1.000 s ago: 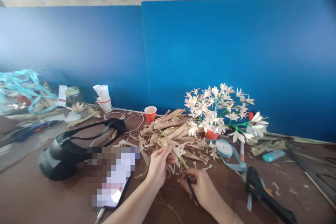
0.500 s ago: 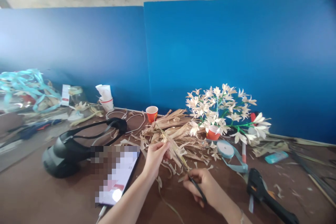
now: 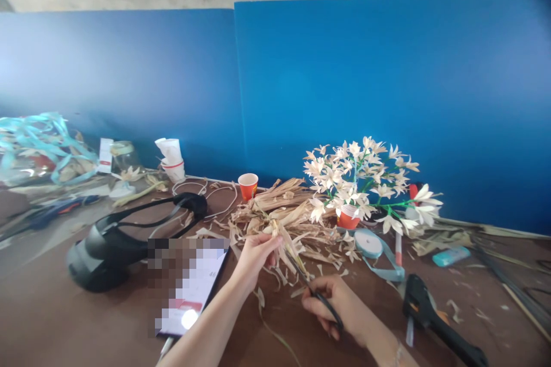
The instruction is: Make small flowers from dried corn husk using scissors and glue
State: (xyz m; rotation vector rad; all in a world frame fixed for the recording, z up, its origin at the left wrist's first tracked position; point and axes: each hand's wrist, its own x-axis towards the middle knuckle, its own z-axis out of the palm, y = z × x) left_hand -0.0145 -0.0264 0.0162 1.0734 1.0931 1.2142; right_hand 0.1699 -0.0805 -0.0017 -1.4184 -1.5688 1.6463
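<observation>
Tightly closed, the fingers (image 3: 271, 243) of the left hand (image 3: 255, 258) pinch a narrow bundle of pale dried corn-husk strips (image 3: 284, 243), which fan out just beyond the fingertips. The curled fingers (image 3: 321, 304) of the right hand (image 3: 331, 307) grip a pair of slim black-handled scissors (image 3: 316, 292), whose blades reach up to that bundle and appear to touch it, though how far they stand open is too small to tell. Directly ahead of the left fingers lies a loose heap of tan dried husk scraps (image 3: 284, 212) on the brown surface (image 3: 73, 309). Beyond the heap, up and to the right of the fingers, cream husk flowers on green stems (image 3: 357, 175) rise from a red paper cup (image 3: 348, 219), with a second red paper cup (image 3: 248, 185) farther left. To the right of the right fingers sit a pale blue ribbon roll (image 3: 368, 243) and a black glue gun (image 3: 424, 307). Left of the left fingers lie a pixelated phone (image 3: 193, 289) and a black strapped headset (image 3: 103, 258).
</observation>
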